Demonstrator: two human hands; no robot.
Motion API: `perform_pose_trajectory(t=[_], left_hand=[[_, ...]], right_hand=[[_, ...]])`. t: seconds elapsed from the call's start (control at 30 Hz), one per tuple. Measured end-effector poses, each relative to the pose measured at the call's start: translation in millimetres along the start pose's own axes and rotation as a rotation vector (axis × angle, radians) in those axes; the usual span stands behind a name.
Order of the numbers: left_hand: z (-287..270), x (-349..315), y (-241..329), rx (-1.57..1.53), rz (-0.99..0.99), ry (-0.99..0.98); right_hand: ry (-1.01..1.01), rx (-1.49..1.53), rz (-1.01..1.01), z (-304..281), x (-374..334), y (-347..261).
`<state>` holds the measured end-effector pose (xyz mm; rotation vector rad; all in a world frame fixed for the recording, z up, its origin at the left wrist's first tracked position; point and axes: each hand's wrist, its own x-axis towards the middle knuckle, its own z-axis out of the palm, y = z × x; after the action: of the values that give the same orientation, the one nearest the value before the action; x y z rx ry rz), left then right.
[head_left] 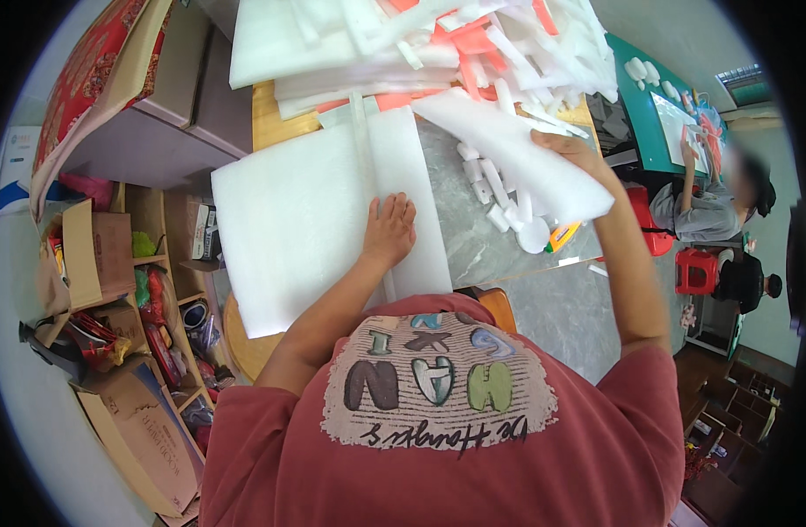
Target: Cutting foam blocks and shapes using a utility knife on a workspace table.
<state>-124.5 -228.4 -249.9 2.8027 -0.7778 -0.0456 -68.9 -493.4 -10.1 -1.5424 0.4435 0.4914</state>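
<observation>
A large white foam sheet (289,220) lies on the table before me. Along it runs a long, pale straightedge (364,149). My left hand (391,230) rests on the straightedge and foam, its fingers stretched out. To the right, my right hand (571,151) grips a long, tapering white foam offcut (517,154) by its far edge. That offcut is tilted over the grey tabletop (460,237) and partly hides small white foam pieces (486,189) beneath it. A small yellow and green object (563,235), its kind unclear, lies near the offcut's close end.
Stacked white foam sheets (332,53) with pink and white scraps (469,44) fill the table's far side. Shelves (170,299) and cardboard boxes (139,430) stand at the left. A person (710,206) works at a green table (631,105) on the right, near a red stool (697,270).
</observation>
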Motion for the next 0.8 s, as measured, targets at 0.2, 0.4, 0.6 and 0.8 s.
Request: perform_pose_trajectory(t=[0.2, 0.4, 0.6, 0.8], left_hand=[[0.1, 2.7, 1.5, 0.002, 0.015, 0.041], [6.5, 1.7, -1.0, -0.023, 0.014, 0.105], [6.1, -3.7, -4.4, -0.033, 0.015, 0.15], [-24.5, -15.2, -6.5, -0.296, -0.54, 0.159]], right_hand=[[-0.025, -1.222, -0.078, -25.6, 28.1, -71.7], [0.016, -1.36, -0.048, -33.0, 20.9, -125.9], [0.03, -1.376, -0.12, -77.3, -7.8, -102.3], [-0.314, -0.527, -0.051, -81.7, -17.8, 63.2]])
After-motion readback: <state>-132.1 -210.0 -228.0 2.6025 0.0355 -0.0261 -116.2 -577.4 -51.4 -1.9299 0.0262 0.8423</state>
